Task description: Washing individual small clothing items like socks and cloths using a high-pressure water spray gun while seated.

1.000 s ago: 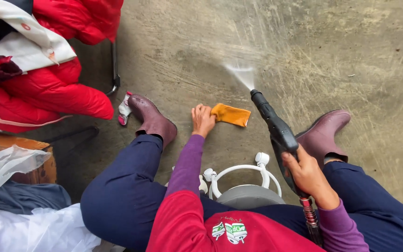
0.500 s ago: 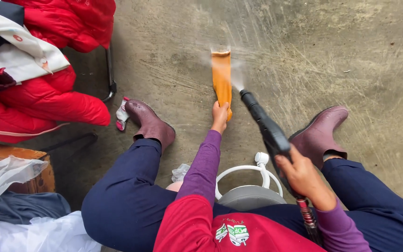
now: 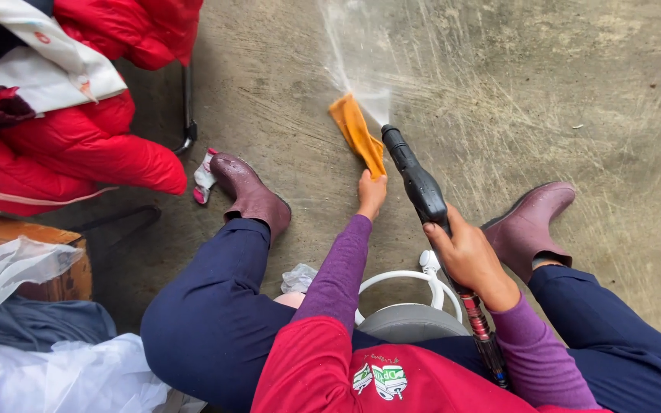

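Orange cloth (image 3: 356,133) on wet concrete floor (image 3: 560,99), near end pinched in left hand (image 3: 371,193). Right hand (image 3: 464,256) closed round black spray gun (image 3: 415,183); nozzle at cloth's 3 o'clock, water jet (image 3: 346,53) toward 12 o'clock. Maroon boots (image 3: 250,195) at 8 and 4 o'clock.

You're over a wet, scratched grey concrete floor (image 3: 575,92), flat daylight, red padded jackets (image 3: 93,145) heaped on a dark metal-framed chair (image 3: 187,115) at ten o'clock, a brown wooden box (image 3: 55,264) and clear plastic sheeting (image 3: 63,375) at eight o'clock.
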